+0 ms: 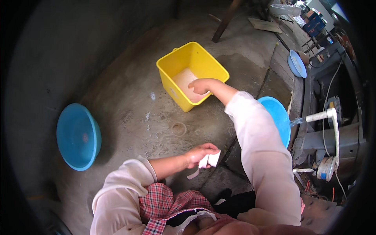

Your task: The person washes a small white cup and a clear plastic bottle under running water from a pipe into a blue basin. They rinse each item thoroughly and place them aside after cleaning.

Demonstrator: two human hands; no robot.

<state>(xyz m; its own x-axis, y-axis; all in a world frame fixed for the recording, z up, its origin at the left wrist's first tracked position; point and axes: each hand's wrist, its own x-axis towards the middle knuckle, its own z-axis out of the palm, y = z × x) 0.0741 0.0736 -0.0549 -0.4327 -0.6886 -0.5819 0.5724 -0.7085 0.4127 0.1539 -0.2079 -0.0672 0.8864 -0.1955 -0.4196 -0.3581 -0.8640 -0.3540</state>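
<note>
A yellow square tub (172, 65) stands on the concrete floor ahead of me, with whitish liquid or powder in its bottom. My right hand (199, 86) reaches down inside it, fingers curled against the whitish contents; whether it holds anything I cannot tell. My left hand (200, 154) is close to my body, above the floor, closed on a small white packet (209, 159) with a torn strip hanging from it. Both arms wear pale pink sleeves.
A blue basin (77, 136) sits on the floor at the left. Another blue basin (279, 117) lies at the right under a white pipe (322, 116) that pours water. A third blue basin (297, 63) is on the raised ledge at the far right.
</note>
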